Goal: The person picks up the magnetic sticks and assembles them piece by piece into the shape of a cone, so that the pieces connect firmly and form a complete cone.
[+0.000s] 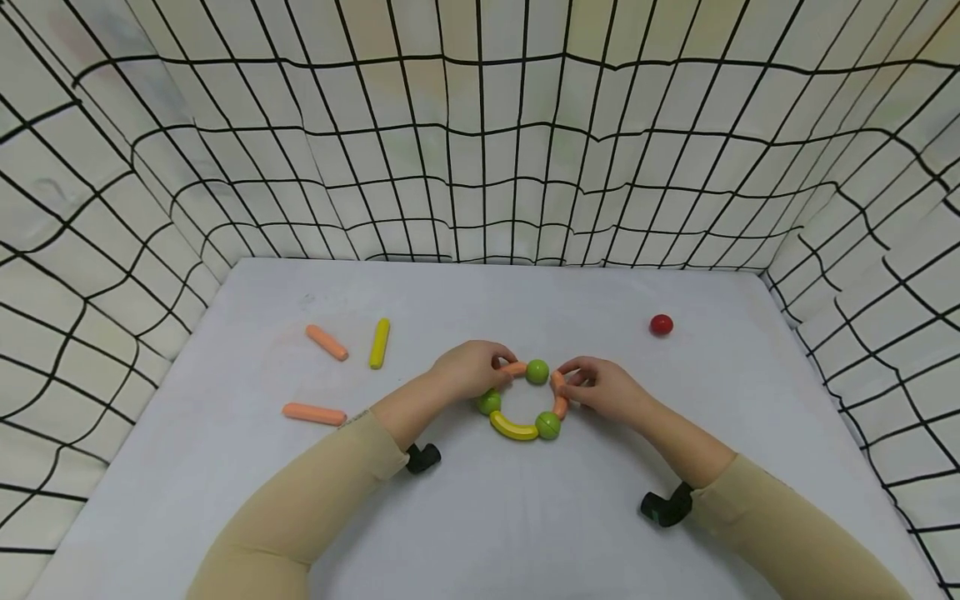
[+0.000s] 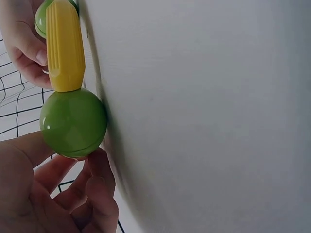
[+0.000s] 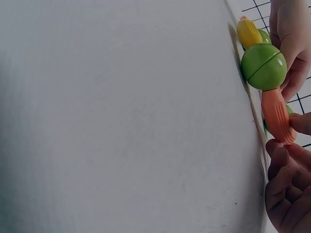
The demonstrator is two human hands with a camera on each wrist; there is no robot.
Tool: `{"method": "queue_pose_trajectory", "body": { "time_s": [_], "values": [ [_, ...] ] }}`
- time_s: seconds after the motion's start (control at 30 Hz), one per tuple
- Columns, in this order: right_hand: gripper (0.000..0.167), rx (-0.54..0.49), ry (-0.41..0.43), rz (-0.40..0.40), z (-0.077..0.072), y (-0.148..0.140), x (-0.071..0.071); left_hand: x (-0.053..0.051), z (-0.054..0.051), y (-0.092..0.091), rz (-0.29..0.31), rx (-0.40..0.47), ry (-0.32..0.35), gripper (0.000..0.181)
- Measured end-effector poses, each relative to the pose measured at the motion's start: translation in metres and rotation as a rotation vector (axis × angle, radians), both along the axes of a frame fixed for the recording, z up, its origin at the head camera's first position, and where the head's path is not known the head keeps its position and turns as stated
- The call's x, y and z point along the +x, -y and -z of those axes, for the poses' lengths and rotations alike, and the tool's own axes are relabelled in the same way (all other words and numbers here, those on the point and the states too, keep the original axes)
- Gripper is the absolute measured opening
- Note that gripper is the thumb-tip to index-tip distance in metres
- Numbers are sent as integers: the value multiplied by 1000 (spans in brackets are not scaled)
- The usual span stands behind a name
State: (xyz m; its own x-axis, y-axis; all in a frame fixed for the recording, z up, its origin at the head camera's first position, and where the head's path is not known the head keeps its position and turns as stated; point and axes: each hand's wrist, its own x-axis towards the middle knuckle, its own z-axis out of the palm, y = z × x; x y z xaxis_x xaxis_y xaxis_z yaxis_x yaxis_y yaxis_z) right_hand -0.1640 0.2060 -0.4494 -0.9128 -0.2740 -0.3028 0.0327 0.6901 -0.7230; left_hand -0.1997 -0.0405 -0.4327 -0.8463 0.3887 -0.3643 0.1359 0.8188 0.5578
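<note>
A ring of green balls and curved sticks lies on the white table. My left hand (image 1: 472,369) pinches the orange curved stick (image 1: 514,369) at the ring's upper left, beside a green ball (image 1: 537,372). My right hand (image 1: 609,390) grips another orange curved stick (image 1: 559,395) on the right side; its upper end stands slightly apart from the top green ball. The yellow curved stick (image 1: 514,427) joins two green balls along the bottom. In the left wrist view my left fingers are next to a green ball (image 2: 73,123). The right wrist view shows thumb and fingers on the orange stick (image 3: 278,115).
Two orange sticks (image 1: 327,342) (image 1: 314,413) and a straight yellow stick (image 1: 380,343) lie on the left of the table (image 1: 480,533). A red ball (image 1: 661,325) sits at the back right. Black netting (image 1: 480,133) over white cloth surrounds the back and sides.
</note>
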Motion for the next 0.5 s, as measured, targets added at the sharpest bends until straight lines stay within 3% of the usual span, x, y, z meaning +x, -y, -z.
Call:
{"method": "queue_pose_trajectory", "body": {
  "time_s": [0.5],
  "values": [
    [40,-9,20,28,0,5,0,3,0,1,-9,50,-35,29]
  ]
}}
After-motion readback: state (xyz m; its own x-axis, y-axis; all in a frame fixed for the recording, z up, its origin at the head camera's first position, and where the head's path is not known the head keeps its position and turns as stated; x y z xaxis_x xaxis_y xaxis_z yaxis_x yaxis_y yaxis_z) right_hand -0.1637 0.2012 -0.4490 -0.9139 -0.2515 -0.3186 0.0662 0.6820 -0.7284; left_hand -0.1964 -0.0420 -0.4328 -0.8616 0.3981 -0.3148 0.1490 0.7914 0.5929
